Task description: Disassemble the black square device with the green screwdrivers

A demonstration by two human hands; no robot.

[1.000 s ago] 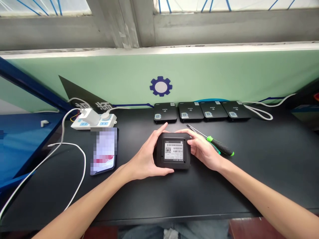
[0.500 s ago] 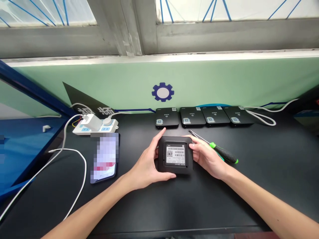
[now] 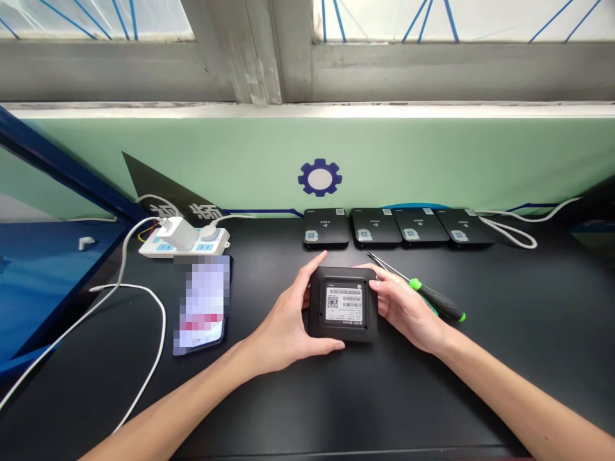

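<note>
A black set-top box (image 3: 317,326) is held between my two hands, its underside with a white barcode label (image 3: 344,303) facing me. My left hand (image 3: 283,320) grips its left side, with the thumb along the near edge and the index finger stretched past the far corner. My right hand (image 3: 406,307) holds the right edge, its thumb on the upper right corner and the other fingers partly hidden behind the box. Just beyond my right hand lies a screwdriver (image 3: 439,301) with a black and green handle, its shaft pointing to the far left.
Several similar black boxes (image 3: 327,228) stand in a row along the green wall (image 3: 216,153). At left are a white power strip (image 3: 218,243) with plugs, a phone (image 3: 204,304) and a white cable (image 3: 163,333). Another white cable (image 3: 521,240) loops at the right.
The whole view has shifted slightly, so most things appear a little farther right. Both hands keep their hold on the box, whose label still faces me.
</note>
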